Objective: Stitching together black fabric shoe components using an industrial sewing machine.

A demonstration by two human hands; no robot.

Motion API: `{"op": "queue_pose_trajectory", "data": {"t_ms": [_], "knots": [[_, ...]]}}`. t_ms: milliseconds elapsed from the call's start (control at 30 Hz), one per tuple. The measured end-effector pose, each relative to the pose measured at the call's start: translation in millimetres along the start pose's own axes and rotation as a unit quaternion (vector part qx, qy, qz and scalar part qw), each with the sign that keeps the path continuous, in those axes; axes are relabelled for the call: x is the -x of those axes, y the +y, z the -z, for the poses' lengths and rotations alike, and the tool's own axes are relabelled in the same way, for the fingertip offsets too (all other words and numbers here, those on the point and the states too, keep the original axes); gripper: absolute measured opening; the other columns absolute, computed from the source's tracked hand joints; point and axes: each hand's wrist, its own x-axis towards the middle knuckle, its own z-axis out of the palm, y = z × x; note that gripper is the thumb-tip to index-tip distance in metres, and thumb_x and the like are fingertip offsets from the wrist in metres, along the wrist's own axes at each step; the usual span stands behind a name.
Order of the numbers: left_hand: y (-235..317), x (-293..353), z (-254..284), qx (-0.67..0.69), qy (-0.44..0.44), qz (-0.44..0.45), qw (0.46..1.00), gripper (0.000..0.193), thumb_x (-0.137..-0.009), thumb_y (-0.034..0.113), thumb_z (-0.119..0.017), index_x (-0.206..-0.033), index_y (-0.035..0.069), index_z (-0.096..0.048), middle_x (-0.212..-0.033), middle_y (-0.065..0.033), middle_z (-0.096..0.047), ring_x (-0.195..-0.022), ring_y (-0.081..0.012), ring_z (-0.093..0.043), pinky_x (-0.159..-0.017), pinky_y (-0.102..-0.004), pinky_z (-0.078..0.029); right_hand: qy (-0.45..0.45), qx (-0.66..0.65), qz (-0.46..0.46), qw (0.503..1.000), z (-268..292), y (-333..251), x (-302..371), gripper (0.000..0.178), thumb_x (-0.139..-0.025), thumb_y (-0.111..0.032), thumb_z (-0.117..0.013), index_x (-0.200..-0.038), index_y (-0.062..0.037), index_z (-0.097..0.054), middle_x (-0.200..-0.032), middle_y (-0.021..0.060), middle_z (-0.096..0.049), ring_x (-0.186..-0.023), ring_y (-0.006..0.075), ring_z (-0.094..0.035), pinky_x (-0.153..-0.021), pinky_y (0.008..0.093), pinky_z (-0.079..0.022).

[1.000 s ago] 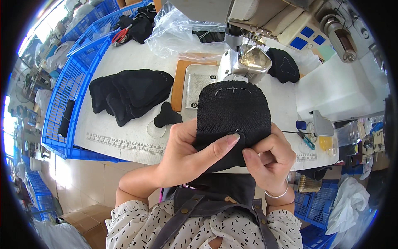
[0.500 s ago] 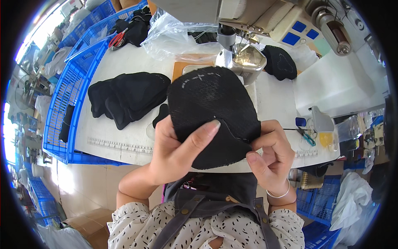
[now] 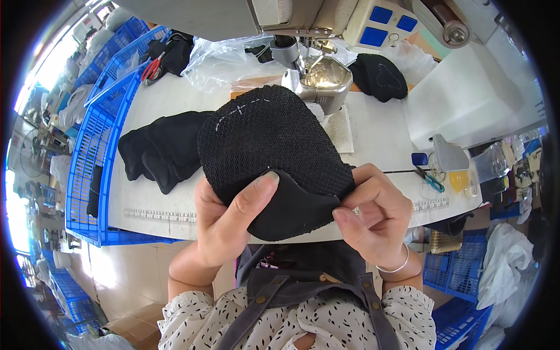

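Between both hands, above the table's front edge, is a black fabric piece (image 3: 271, 137) with rounded corners. Its upper part is textured mesh with white marks near the far edge; a smooth black layer with a curved edge covers the near part. My left hand (image 3: 233, 219) grips the left side, thumb pressed flat on the curved edge and fingers hidden beneath. My right hand (image 3: 373, 216) pinches the right corner between thumb and fingers. Just beyond stands a sewing machine (image 3: 321, 81). A pile of black fabric pieces (image 3: 169, 149) lies to the left.
Blue plastic crates (image 3: 96, 169) line the table's left side, with red-handled scissors (image 3: 153, 69) at the far left. More black pieces (image 3: 379, 79) lie right of the machine. Teal snips (image 3: 430, 181) rest at the right. A ruler strip (image 3: 160, 216) runs along the front edge.
The fabric piece and both hands have shifted slightly left in the view, and the mesh face is turned more toward me. Both hands keep their hold. The whole view has shifted a little.
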Motion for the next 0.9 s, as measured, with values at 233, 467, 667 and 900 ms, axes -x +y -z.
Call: {"op": "queue_pose_trajectory", "data": {"t_ms": [233,467,667,900], "knots": [[-5,-4,2,-0.027,-0.023,-0.019,0.999,0.014,-0.085,0.003,-0.055,-0.098,-0.001,-0.058,-0.090,-0.0026,-0.060,-0.079,-0.0064,-0.054,-0.072,-0.0205,-0.043,0.120,-0.116,-0.109,0.980,-12,-9,-7,0.011,-0.071,0.008,-0.063,-0.078,0.0021,-0.055,-0.076,0.0053,-0.049,-0.068,0.0061,-0.045,-0.061,0.0174,-0.036],[3,-17,5,-0.083,-0.031,0.009,0.996,0.015,-0.086,0.004,-0.055,-0.099,-0.002,-0.057,-0.088,-0.0015,-0.060,-0.078,-0.0051,-0.052,-0.070,-0.0204,-0.043,-0.063,-0.043,-0.201,0.977,7,-3,-20,0.016,-0.078,-0.004,-0.062,-0.072,0.0004,-0.048,-0.056,-0.0028,-0.038,-0.053,0.0028,-0.031,-0.046,0.0194,-0.027],[-8,-46,29,-0.172,-0.088,0.035,0.980,0.015,-0.086,0.008,-0.055,-0.096,-0.003,-0.057,-0.085,-0.0003,-0.059,-0.076,-0.0051,-0.051,-0.068,-0.0209,-0.044,-0.088,0.020,-0.197,0.976,11,9,-36,0.019,-0.081,-0.007,-0.061,-0.070,-0.0001,-0.047,-0.057,-0.0028,-0.042,-0.053,0.0008,-0.036,-0.044,0.0184,-0.029],[5,-72,22,-0.204,-0.088,0.008,0.975,0.022,-0.079,0.008,-0.058,-0.097,-0.004,-0.058,-0.086,-0.0058,-0.062,-0.075,-0.0103,-0.058,-0.067,-0.0235,-0.048,-0.103,-0.066,-0.332,0.935,15,3,-72,0.022,-0.083,-0.018,-0.061,-0.072,-0.0015,-0.052,-0.057,-0.0024,-0.048,-0.047,0.0015,-0.045,-0.041,0.0158,-0.036]]}}
